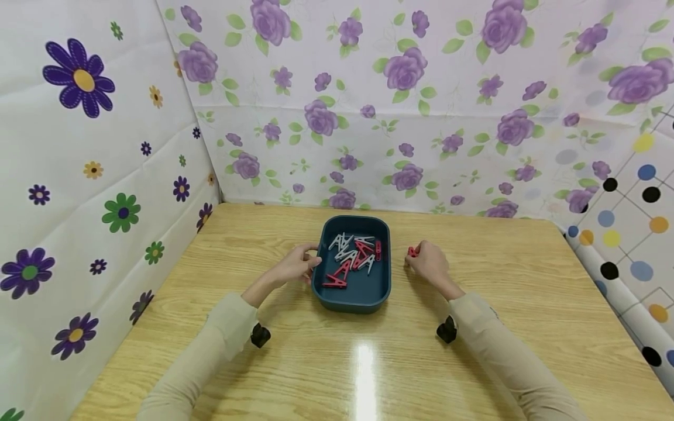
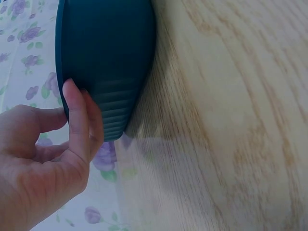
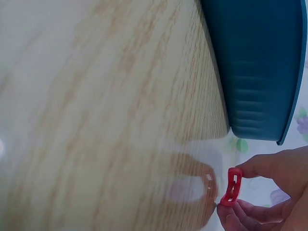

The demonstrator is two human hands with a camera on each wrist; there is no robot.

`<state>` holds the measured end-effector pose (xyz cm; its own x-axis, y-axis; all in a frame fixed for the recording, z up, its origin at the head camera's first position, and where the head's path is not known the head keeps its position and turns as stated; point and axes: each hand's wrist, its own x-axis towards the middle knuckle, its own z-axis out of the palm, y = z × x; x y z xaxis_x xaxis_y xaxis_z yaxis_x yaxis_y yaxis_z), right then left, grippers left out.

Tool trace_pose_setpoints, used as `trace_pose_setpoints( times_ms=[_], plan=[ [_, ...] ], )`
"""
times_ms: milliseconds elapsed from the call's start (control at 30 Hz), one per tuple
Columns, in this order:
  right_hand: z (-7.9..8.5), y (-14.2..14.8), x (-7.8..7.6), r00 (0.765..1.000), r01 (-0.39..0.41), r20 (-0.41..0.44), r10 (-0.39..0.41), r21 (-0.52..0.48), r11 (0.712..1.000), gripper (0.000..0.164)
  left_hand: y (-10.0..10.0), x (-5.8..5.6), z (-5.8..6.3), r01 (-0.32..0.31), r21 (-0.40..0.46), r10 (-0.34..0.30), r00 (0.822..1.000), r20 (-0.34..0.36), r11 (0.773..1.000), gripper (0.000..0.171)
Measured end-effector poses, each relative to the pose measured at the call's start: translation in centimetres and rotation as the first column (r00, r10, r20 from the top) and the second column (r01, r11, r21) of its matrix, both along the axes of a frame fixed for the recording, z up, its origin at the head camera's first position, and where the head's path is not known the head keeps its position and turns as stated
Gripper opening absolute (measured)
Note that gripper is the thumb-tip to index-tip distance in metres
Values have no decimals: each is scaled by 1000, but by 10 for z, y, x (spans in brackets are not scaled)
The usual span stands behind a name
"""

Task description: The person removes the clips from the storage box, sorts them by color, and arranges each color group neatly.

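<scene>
A dark teal plastic bin (image 1: 351,305) stands on the table, with several red and white clothespins (image 1: 344,269) lying loose inside. My left hand (image 1: 296,266) holds the bin's left wall; in the left wrist view the thumb is at the rim and the fingers (image 2: 79,120) lie along the outer side. To the right of the bin, my right hand (image 1: 430,264) pinches a red clothespin (image 3: 232,187) between thumb and fingers, low over the wood. That clothespin is partly covered by the hand in the head view.
The wood-grain table (image 1: 526,280) reaches back to a wall covering (image 1: 379,140) with purple roses. A flowered sheet (image 1: 105,152) hangs at the left, and a dotted sheet (image 1: 632,234) at the right. Glare lies on the table's front part.
</scene>
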<state>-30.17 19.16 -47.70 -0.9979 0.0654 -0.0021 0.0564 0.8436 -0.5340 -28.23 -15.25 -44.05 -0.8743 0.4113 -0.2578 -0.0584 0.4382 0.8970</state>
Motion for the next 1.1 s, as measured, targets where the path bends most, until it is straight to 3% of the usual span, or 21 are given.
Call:
trace_pose_setpoints(
  times_ms=[333,933,1100],
  plan=[
    [0,-2,-3,999,29,-12,-29,-7,1000,40,2,-1,0,-8,-5,8,1000,-4,1000,50],
    [0,-3,-7,996,82,17,-82,18,996,26,2,-1,-3,-16,1,16,1000,7,1000,48],
    [1,-2,-6,996,86,-6,-85,20,996,33,2,0,-2,-18,1,18,1000,-1,1000,48]
  ],
)
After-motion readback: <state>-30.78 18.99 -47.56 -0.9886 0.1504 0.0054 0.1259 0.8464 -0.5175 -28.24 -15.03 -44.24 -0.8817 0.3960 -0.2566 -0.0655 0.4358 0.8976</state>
